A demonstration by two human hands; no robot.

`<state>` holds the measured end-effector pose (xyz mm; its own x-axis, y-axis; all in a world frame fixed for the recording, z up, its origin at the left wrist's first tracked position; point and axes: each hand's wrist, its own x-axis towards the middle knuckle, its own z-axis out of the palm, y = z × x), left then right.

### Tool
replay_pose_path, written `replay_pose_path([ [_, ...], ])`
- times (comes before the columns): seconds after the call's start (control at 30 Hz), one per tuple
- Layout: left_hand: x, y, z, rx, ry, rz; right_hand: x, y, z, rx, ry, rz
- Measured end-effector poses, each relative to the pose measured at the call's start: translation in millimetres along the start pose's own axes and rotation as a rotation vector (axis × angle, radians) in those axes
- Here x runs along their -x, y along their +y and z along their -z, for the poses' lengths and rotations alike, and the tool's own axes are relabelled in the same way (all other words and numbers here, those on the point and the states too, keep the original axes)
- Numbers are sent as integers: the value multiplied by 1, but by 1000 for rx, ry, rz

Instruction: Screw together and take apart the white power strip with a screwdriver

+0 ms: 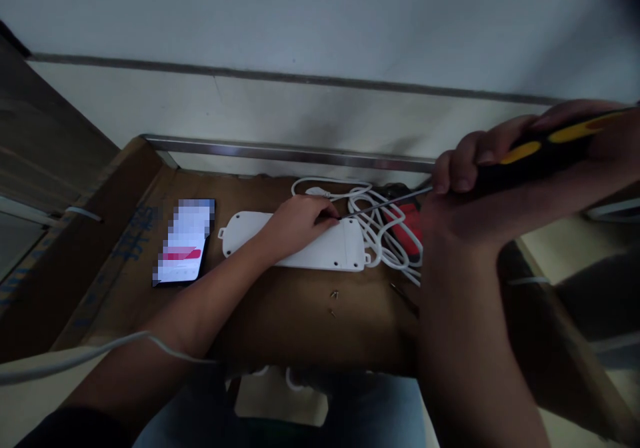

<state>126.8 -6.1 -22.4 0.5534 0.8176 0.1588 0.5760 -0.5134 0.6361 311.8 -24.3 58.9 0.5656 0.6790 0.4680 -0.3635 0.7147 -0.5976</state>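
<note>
White power strip (320,245) lying face-down on brown cardboard surface (280,315), back plate up, screw holes visible near the corners. Rigid plastic shell, judged light and stiff; smooth, so likely to slide on the cardboard unless pressed flat. Best held by palm on the flat back, clear of the screw holes. Casing probably cracks if pried hard at the seam.

Left hand (295,225) resting on the strip's back, fingers curled down at the upper edge, close to the tool tip; pressing rather than clasping. Right hand (500,181) wrapped tight round the black-and-yellow handle of a screwdriver (540,148), thin shaft running down-left, tip meeting the strip beside the left fingertips. Whether the tip is seated in a screw: cannot tell.

White cable (375,228) coiled in loose loops just right of the strip, soft, prone to snag. Red-handled tool (407,225) partly under the coil. Two small loose screws (333,303) on the cardboard just in front of the strip; tiny, easily lost. Phone (185,241) with lit screen to the left, apart from the strip. Metal rail (280,151) behind.
</note>
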Motion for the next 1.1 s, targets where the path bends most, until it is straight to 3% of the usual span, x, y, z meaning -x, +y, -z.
replay_pose_path([
  [0.23, 0, 0, 5, 75, -1, -43, -5, 8, 1, 10, -110, -19],
  [0.37, 1, 3, 5, 155, 3, -39, -5, 11, 0, 30, -302, 1],
  [0.53, 3, 8, -3, 261, 103, -117, 14, 9, -11, 141, -353, 88],
  [0.73, 1, 11, -7, 385, 180, -136, 29, 13, -12, 91, -527, 76],
  [1.1, 1, 9, 1, 381, 115, -143, 22, 15, -7, 105, -605, 71],
])
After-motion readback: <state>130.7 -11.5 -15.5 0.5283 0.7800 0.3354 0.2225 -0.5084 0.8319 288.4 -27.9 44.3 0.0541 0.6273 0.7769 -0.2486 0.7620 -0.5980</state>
